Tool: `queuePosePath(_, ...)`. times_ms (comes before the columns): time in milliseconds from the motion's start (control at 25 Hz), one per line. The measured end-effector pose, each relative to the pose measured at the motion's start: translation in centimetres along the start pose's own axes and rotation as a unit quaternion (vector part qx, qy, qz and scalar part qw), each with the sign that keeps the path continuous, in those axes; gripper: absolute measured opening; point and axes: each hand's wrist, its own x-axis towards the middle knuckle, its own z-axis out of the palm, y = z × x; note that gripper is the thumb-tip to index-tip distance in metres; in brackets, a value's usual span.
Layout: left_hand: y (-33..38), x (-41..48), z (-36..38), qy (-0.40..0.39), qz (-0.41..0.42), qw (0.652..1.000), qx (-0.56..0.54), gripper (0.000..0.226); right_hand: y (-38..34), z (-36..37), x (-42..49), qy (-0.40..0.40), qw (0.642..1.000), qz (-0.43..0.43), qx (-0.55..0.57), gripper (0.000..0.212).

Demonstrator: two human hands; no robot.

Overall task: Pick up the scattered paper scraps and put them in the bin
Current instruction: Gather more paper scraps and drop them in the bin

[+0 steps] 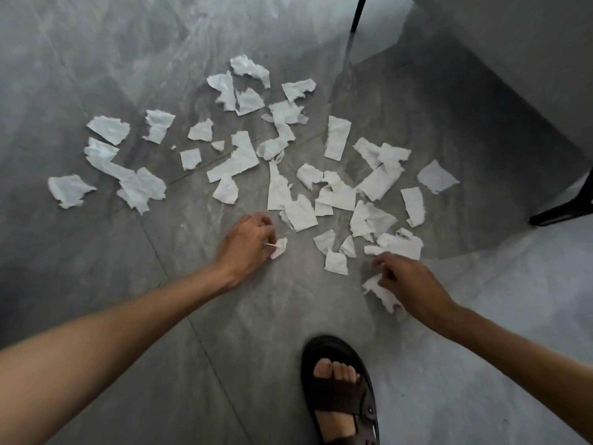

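Note:
Several torn white paper scraps (335, 194) lie spread over the grey tiled floor (160, 284) in front of me. My left hand (245, 244) is low over the floor, its fingers pinched on a small scrap (279, 247) at the near edge of the spread. My right hand (406, 284) reaches in from the right and grips a crumpled scrap (382, 292), with more scraps (399, 244) just beyond its fingertips. No bin is in view.
My foot in a dark sandal (340, 390) stands on the floor near the bottom centre. A black furniture leg (357, 12) rises at the top, another black leg (564, 207) at the right, under a grey surface (529, 43).

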Motion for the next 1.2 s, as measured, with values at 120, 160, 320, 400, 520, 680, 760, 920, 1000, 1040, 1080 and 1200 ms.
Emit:
queuePosePath(120, 3.3, 1.1, 0.5, -0.035, 0.131, 0.990, 0.028, 0.005, 0.6, 1.3, 0.0, -0.032, 0.999, 0.016, -0.005, 0.021)
queuePosePath(160, 4.6, 1.5, 1.1, -0.052, 0.176, 0.982, 0.045, 0.005, 0.8, 1.6, -0.2, -0.032, 0.999, 0.017, -0.006, 0.013)
queuePosePath(320, 7.8, 2.5, 4.3, -0.086, 0.250, 0.954, 0.139, 0.007, 0.5, 1.4, -0.7, -0.008, 0.999, -0.010, -0.047, 0.004)
queuePosePath(400, 7.8, 2.6, 4.9, -0.078, 0.217, 0.964, 0.134, 0.008, 0.1, 0.5, 0.3, 0.022, 0.997, -0.042, -0.064, 0.005)
queuePosePath(520, 6.6, 1.9, 4.8, -0.077, 0.172, 0.979, 0.073, 0.006, -1.3, -0.6, 3.2, 0.036, 0.990, -0.108, -0.087, 0.005)
queuePosePath(680, 4.2, 0.6, 3.2, -0.098, 0.153, 0.983, 0.015, 0.004, -3.3, 0.4, 6.4, -0.023, 0.970, -0.205, -0.125, 0.005)
queuePosePath(760, 3.1, 0.3, 2.0, -0.080, 0.138, 0.987, -0.018, 0.006, -3.8, 1.2, 6.9, -0.041, 0.970, -0.208, -0.122, 0.008)
queuePosePath(920, 1.7, 1.3, 0.0, -0.021, 0.060, 0.996, -0.057, 0.021, -4.4, 1.3, 6.9, -0.025, 0.990, -0.131, -0.038, 0.003)
queuePosePath(1000, 1.7, 2.9, 0.1, -0.040, 0.020, 0.998, -0.039, 0.046, -5.0, 1.0, 6.9, 0.015, 0.997, -0.063, 0.049, 0.002)
queuePosePath(1040, 1.9, 3.8, 0.5, -0.060, 0.006, 0.998, -0.017, 0.054, -5.3, 0.8, 7.0, 0.030, 0.995, -0.026, 0.091, 0.005)
queuePosePath(1080, 2.0, 4.5, 1.0, -0.078, 0.000, 0.997, 0.012, 0.056, -5.6, 0.6, 7.0, 0.036, 0.991, 0.005, 0.126, 0.008)
queuePosePath(1200, 2.4, 5.6, 2.3, -0.086, 0.026, 0.993, 0.071, 0.026, -5.8, 0.4, 7.1, 0.033, 0.984, 0.056, 0.165, 0.010)
